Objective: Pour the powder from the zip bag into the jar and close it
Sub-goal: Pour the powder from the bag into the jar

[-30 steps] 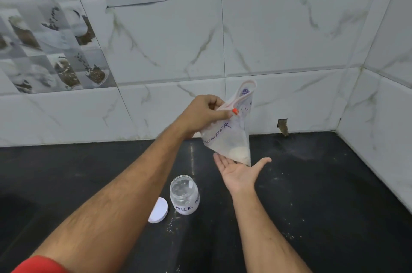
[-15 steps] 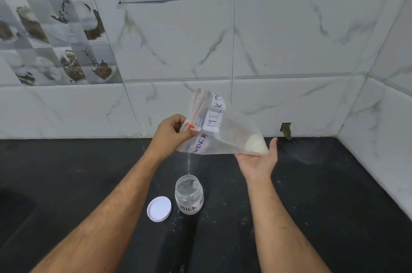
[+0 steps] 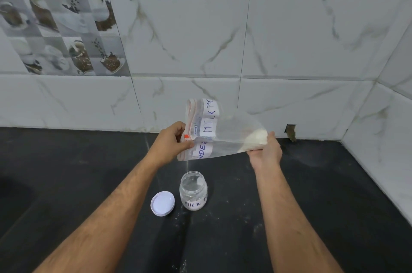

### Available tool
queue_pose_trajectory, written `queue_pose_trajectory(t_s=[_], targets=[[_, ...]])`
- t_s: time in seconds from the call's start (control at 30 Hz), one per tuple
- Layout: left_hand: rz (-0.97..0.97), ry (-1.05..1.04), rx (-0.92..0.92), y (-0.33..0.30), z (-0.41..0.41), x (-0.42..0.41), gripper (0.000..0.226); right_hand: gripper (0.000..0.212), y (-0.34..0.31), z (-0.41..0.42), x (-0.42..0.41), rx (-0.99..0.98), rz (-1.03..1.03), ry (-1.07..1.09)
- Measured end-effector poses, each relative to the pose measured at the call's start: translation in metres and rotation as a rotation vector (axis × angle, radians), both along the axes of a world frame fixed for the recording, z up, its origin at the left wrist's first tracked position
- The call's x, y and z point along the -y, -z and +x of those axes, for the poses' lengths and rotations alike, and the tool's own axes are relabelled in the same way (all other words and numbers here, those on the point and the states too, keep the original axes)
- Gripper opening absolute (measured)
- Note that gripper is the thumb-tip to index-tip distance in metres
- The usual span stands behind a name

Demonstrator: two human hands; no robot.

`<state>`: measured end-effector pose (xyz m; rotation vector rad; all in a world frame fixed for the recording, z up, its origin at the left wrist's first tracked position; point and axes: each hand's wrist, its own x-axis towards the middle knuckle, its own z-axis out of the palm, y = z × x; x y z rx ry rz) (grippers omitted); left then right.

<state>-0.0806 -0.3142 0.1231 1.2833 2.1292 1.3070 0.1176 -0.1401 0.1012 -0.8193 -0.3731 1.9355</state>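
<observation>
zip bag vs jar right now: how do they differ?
The zip bag is held in the air, lying sideways between the left hand and right hand; the jar stands upright on the counter. The bag is soft and creased; the jar is rigid and round. The bag's powder sits bunched at its far end; the jar looks nearly empty. Both are clear, open and labelled MILK.

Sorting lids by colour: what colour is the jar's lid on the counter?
White, plain; the lid shows best in the head view.

I see the clear labelled zip bag (image 3: 225,132) lying sideways above the open upright jar (image 3: 193,191), powder (image 3: 256,139) bunched in its far corner, white lid (image 3: 162,203) just beside the jar
</observation>
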Motion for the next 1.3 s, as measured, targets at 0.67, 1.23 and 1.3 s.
queue_pose_trajectory(t_s=[0.67, 1.23, 1.3], targets=[[-0.201, -0.038, 0.096, 0.052, -0.006, 0.008, 0.019, 0.023, -0.003, -0.002, 0.002, 0.314, 0.247, -0.086], [-0.301, -0.065, -0.005, 0.088, 0.0, 0.016, 0.037, 0.021, -0.014, -0.023, 0.017, 0.469, 0.413, -0.145], [-0.284, -0.074, 0.005, 0.091, -0.001, 0.016, 0.041, 0.028, -0.015, -0.025, 0.018, 0.476, 0.431, -0.149]])
